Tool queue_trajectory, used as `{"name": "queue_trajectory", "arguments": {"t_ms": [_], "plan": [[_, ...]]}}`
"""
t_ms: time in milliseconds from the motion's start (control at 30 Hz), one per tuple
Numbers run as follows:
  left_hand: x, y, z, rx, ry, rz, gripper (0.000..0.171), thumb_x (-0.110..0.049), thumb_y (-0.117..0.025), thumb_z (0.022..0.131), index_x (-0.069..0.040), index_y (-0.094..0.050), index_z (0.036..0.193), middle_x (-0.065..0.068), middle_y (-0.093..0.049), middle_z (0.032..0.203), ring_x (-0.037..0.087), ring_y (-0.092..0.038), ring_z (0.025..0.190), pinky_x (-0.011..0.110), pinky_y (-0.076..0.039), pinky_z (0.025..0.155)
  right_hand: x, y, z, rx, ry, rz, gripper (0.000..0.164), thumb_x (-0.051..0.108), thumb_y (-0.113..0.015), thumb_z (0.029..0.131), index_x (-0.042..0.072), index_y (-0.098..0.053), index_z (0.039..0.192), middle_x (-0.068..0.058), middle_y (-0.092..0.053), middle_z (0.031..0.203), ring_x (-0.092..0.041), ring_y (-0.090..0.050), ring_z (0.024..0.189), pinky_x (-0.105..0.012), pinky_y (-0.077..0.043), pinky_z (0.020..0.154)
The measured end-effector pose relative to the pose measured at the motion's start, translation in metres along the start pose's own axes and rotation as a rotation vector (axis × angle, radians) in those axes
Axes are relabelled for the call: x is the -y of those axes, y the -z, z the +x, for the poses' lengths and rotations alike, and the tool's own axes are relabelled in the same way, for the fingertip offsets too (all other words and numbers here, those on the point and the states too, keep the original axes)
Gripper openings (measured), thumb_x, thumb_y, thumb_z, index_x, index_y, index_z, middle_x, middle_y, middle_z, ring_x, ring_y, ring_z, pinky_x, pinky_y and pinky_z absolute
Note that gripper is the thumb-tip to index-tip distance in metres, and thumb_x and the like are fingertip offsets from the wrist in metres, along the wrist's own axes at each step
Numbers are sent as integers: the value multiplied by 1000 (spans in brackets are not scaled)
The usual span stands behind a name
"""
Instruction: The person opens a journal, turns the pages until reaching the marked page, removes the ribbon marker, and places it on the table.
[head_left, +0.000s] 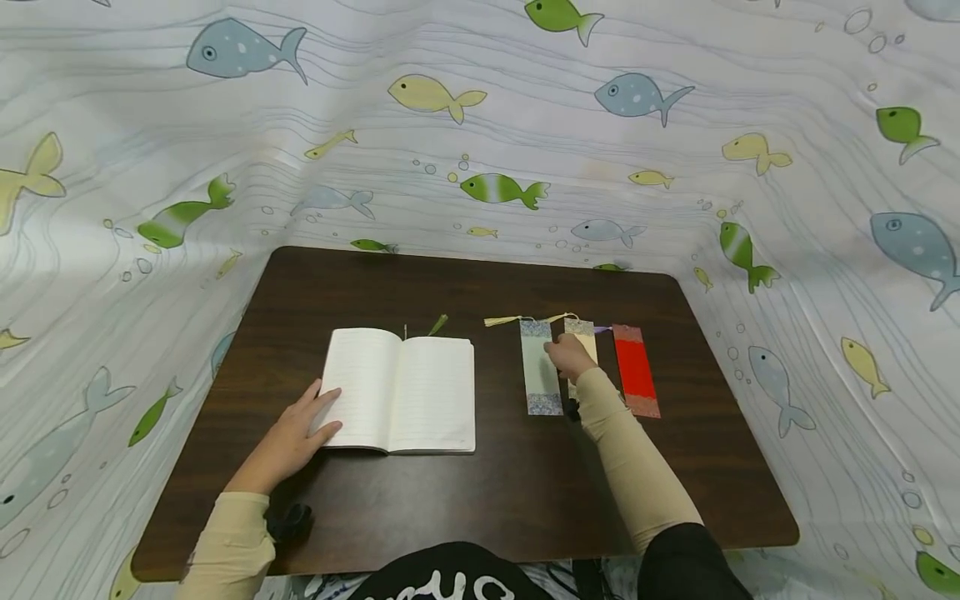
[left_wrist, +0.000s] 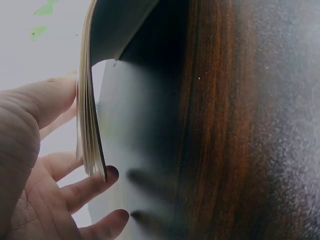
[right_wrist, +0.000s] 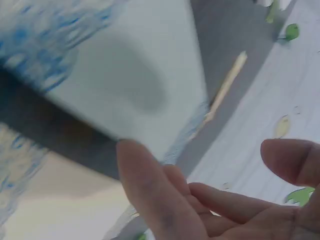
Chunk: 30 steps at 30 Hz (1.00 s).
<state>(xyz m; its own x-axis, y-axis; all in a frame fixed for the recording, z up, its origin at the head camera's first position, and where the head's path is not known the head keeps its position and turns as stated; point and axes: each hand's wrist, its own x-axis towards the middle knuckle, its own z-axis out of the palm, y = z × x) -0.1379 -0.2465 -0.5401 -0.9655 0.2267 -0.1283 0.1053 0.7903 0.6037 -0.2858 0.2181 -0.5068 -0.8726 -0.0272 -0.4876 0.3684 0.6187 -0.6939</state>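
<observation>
In the head view an open notebook [head_left: 438, 392] with lined pages lies on the table. My left hand [head_left: 298, 429] rests at its left edge with fingers spread, touching the page. The left wrist view shows the page stack [left_wrist: 89, 100] from the side, beside my thumb and fingers [left_wrist: 95, 192]. To the right lie three bookmarks: pale green [head_left: 538, 371], cream [head_left: 581, 327] and red [head_left: 637, 372]. My right hand [head_left: 573, 358] is over the cream one. Its fingertip meets the edge of the pale green bookmark [right_wrist: 125, 80], thumb apart; contact is unclear.
The dark wooden table [head_left: 442, 517] has rounded corners. Behind and beside it hangs a white fish-print cloth [head_left: 510, 142]. Yellow tassels [head_left: 501, 321] stick out above the bookmarks, and a green tassel [head_left: 438, 324] shows behind the notebook.
</observation>
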Motion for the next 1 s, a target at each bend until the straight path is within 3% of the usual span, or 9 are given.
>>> {"name": "queue_trajectory", "arguments": {"t_ms": [67, 200, 300, 433, 533, 700, 1000], "plan": [[0, -2, 0, 6, -5, -11, 66, -44, -54, 97, -9, -34, 150, 27, -12, 158, 58, -21, 135, 74, -25, 99, 2, -7, -6, 7, 42, -11, 63, 29, -38, 104, -1, -13, 153, -23, -24, 155, -39, -39, 133, -51, -46, 94], [0, -3, -1, 11, -14, -7, 66, -44, -54, 97, -8, -34, 150, 27, -13, 158, 58, -21, 135, 75, -24, 99, 8, -35, -19, 58, 204, -49, 64, 29, -46, 103, 3, -17, 154, -17, -27, 156, -36, -30, 141, -52, -37, 106], [-1, -1, -1, 12, -19, -4, 66, -44, -52, 98, -8, -34, 150, 28, -12, 157, 60, -21, 134, 77, -23, 98, 15, -68, -29, 103, 369, -160, 66, 29, -53, 100, 6, -22, 153, -13, -26, 157, -32, -24, 145, -51, -27, 114], [1, 2, -2, 4, -24, 0, 66, -44, -51, 99, -8, -33, 150, 28, -12, 157, 61, -20, 133, 77, -23, 97, 21, -111, -41, 108, 488, -377, 82, 42, -64, 92, 10, -22, 154, -13, -18, 160, -34, -13, 148, -63, -13, 113], [1, 3, -2, -1, -22, 2, 67, -45, -51, 98, -8, -33, 150, 28, -12, 158, 60, -20, 134, 76, -24, 97, 22, -133, -47, 98, 491, -528, 95, 53, -70, 83, 15, -21, 155, -10, -12, 162, -37, -6, 148, -73, -8, 107], [1, 3, -2, -11, -30, 10, 66, -45, -52, 98, -8, -33, 150, 27, -13, 158, 59, -21, 134, 76, -25, 97, 17, -153, -49, 83, 472, -714, 103, 57, -75, 74, 19, -24, 155, -2, -10, 163, -35, -3, 149, -74, -8, 107], [2, 3, -2, -14, -31, 14, 67, -44, -53, 97, -8, -34, 150, 27, -13, 158, 58, -21, 135, 75, -26, 98, 20, -159, -56, -27, 508, -800, 99, 56, -76, 69, 17, -36, 150, -3, -23, 160, -39, -19, 145, -76, -5, 105]]}}
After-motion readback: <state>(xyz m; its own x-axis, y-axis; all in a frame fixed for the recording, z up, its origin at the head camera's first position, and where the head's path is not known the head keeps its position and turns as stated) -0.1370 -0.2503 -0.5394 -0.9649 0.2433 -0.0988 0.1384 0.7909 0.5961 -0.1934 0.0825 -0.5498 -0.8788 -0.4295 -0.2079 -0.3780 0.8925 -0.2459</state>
